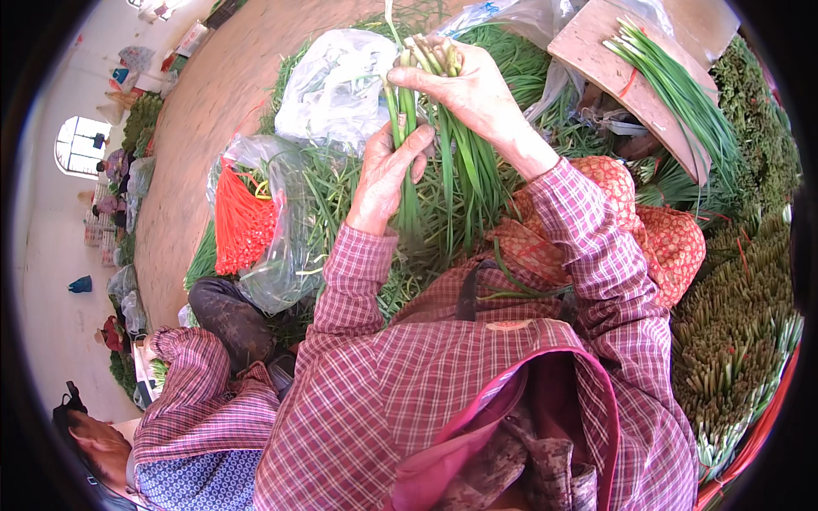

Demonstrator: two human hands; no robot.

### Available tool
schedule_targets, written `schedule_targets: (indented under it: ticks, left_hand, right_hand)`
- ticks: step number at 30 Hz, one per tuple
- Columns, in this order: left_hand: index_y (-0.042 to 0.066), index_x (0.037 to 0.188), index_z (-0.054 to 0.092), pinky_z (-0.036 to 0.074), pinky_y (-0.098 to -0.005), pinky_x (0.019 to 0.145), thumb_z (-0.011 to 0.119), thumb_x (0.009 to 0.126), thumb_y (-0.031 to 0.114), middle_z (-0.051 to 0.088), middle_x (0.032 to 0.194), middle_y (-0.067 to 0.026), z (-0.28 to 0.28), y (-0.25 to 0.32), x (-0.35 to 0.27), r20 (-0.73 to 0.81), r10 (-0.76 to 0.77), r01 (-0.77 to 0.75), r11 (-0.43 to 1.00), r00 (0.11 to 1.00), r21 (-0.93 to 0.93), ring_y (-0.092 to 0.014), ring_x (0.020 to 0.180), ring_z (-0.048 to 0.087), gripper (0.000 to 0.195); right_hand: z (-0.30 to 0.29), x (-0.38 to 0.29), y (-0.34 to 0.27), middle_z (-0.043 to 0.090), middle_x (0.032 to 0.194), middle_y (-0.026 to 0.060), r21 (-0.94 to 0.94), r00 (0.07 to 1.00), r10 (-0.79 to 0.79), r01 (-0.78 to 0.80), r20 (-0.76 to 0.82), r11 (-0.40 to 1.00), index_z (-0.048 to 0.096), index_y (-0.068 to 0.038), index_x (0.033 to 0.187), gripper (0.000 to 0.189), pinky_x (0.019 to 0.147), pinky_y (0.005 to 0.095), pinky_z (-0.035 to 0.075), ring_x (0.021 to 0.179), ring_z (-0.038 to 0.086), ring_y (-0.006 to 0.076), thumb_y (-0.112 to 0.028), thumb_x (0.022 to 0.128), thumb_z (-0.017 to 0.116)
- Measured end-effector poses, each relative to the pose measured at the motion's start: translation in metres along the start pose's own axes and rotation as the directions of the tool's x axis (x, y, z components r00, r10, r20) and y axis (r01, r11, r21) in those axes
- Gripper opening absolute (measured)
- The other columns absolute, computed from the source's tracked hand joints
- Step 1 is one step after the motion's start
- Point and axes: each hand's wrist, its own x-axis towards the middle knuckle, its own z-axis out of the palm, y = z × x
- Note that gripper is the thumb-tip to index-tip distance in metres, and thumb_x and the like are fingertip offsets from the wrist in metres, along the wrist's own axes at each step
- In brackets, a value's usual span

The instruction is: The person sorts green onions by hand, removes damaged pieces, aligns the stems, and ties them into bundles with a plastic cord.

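Observation:
My right hand [470,83] grips a small bunch of long green stalks [470,156], probably garlic chives, with the pale stem ends up and the leaves hanging down. Just left of it and lower, my left hand [391,167] pinches a few more upright stalks [391,105] between thumb and fingers. Their upper ends lean against the bunch near my right thumb. Beneath both hands spreads a heap of loose green leaves [319,185]. Part of the left fingers is hidden behind the stalks.
Red ties [239,223] hang over a clear plastic bag [281,255] at left. A white plastic bag [339,83] lies ahead. On a board [581,38] at right rests a tied bunch [684,96]. Stacked bundles [735,319] line the right side; a co-worker [198,409] sits at left.

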Motion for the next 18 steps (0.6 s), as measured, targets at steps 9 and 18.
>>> schedule_targets:
  ticks: [9,18]
  left_hand:
    - [0.003,0.111,0.059,0.055,-0.0311,0.068,0.056,0.096,0.031,0.067,0.09,-0.0136,-0.022,-0.005,0.005,-0.196,-0.08,0.051,0.988,0.977,-0.147,-0.021,0.079,0.067,0.032]
    - [0.002,0.114,0.059,0.045,-0.0231,0.051,0.05,0.098,0.034,0.064,0.072,-0.006,-0.024,0.019,0.004,0.146,-0.159,0.114,0.954,0.976,0.278,-0.011,0.054,0.057,0.037]
  right_hand:
    - [-0.057,-0.003,0.005,0.067,0.09,0.0031,-0.02,0.97,0.122,-0.129,-0.209,0.991,0.065,-0.01,0.095,0.023,0.074,0.0254,0.051,0.079,0.062,0.009,-0.031,0.088,0.066]
    - [-0.038,0.008,-0.026,0.068,0.083,0.0031,-0.328,0.994,0.021,0.015,0.106,0.944,0.069,-0.008,0.098,0.032,0.073,0.0267,0.049,0.075,0.062,0.0116,-0.037,0.083,0.07]
